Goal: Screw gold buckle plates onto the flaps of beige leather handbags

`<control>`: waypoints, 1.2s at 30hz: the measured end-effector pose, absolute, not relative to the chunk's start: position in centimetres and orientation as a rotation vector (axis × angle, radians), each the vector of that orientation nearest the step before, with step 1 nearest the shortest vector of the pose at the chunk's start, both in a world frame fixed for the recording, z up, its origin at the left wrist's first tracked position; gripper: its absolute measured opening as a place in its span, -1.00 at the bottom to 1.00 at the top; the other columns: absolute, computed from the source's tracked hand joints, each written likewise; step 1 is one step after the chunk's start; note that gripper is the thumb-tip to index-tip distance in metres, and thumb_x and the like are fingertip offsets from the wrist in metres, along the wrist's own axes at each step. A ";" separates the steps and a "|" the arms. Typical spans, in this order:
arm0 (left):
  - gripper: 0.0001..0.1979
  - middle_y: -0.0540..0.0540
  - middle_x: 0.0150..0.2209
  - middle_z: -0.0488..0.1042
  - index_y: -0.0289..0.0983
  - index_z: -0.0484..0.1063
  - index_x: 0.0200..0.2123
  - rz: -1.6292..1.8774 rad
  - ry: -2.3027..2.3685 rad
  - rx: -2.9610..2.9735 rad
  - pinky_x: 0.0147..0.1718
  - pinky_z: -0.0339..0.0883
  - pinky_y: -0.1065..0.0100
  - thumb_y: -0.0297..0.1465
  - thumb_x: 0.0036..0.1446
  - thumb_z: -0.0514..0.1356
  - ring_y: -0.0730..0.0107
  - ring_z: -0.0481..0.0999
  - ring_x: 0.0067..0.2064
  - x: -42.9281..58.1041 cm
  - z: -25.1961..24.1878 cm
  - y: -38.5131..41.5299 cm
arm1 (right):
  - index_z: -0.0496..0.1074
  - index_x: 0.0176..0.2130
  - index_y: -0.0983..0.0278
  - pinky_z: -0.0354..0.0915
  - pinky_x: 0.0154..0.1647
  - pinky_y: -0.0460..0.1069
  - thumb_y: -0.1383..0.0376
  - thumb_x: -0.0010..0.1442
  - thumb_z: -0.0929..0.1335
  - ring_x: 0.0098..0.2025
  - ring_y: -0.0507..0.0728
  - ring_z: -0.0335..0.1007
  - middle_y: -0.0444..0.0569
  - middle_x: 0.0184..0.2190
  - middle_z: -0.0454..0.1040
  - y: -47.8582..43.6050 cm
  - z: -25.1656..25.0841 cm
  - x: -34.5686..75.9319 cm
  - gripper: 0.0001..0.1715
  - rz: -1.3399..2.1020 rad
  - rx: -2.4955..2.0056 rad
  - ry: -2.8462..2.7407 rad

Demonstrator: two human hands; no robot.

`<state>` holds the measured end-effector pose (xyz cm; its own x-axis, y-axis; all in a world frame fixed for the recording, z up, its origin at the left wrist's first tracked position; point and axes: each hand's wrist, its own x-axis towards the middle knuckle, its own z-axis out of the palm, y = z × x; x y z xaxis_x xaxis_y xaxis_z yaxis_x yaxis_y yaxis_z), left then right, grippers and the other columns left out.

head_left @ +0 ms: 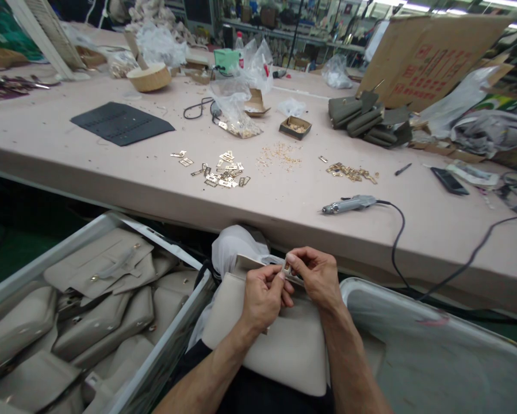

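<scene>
A beige handbag point(284, 345) lies on my lap, its upper flap raised toward the table edge. My left hand point(264, 296) is closed, pinching the flap's edge from the left. My right hand point(316, 276) is closed too, its fingertips pinching a small metal buckle piece point(287, 268) against the flap. Both hands meet just below the table's front edge. White stuffing point(234, 244) pokes out behind the bag.
A bin point(46, 270) of several beige bags stands at my left, another grey bin point(413, 322) at my right. On the pink table point(111, 172) lie gold buckles point(221, 172), more hardware point(353, 171), a corded electric tool point(348, 203), a phone point(449, 180), olive wallets point(366, 118) and a dark leather sheet point(120, 122).
</scene>
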<state>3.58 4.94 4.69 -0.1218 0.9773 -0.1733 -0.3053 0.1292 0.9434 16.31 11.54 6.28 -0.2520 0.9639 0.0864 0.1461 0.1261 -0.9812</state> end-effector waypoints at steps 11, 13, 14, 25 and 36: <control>-0.66 -0.10 -0.56 0.49 -0.51 0.55 -0.16 1.386 1.186 0.794 -0.73 0.19 0.52 -0.30 0.22 0.19 0.48 0.39 -0.70 3.8 4.1 5.1 | 0.58 -0.28 0.34 0.33 -0.39 -0.09 0.12 0.22 0.48 -0.44 0.03 0.39 -0.04 -0.44 0.52 11.6 5.9 16.2 -0.70 1.249 -1.101 -1.536; -0.65 -0.09 -0.56 0.48 -0.52 0.55 -0.15 1.392 1.190 0.791 -0.74 0.19 0.52 -0.29 0.23 0.19 0.49 0.38 -0.71 3.8 4.1 5.1 | 0.57 -0.28 0.34 0.33 -0.39 -0.09 0.12 0.23 0.48 -0.44 0.02 0.39 -0.04 -0.44 0.52 11.7 5.9 16.1 -0.70 1.240 -1.098 -1.543; -0.64 -0.09 -0.56 0.48 -0.52 0.55 -0.14 1.394 1.188 0.789 -0.74 0.19 0.52 -0.29 0.23 0.20 0.49 0.38 -0.71 3.8 4.1 5.1 | 0.57 -0.29 0.34 0.33 -0.39 -0.09 0.12 0.23 0.48 -0.44 0.02 0.39 -0.04 -0.44 0.52 11.7 6.0 16.1 -0.70 1.234 -1.098 -1.546; -0.64 -0.07 -0.56 0.47 -0.50 0.55 -0.14 1.398 1.168 0.796 -0.74 0.16 0.55 -0.26 0.24 0.21 0.52 0.38 -0.71 3.7 3.7 5.3 | 0.56 -0.30 0.34 0.32 -0.39 -0.07 0.11 0.22 0.48 -0.44 0.04 0.37 -0.03 -0.44 0.51 12.0 5.6 15.9 -0.69 1.230 -1.104 -1.539; -0.66 -0.06 -0.56 0.46 -0.49 0.53 -0.18 1.364 1.201 0.807 -0.74 0.13 0.55 -0.26 0.27 0.20 0.53 0.36 -0.71 3.6 2.9 5.4 | 0.56 -0.27 0.34 0.33 -0.35 -0.08 0.14 0.23 0.48 -0.40 0.03 0.38 -0.02 -0.40 0.51 12.2 4.5 16.0 -0.72 1.294 -1.078 -1.538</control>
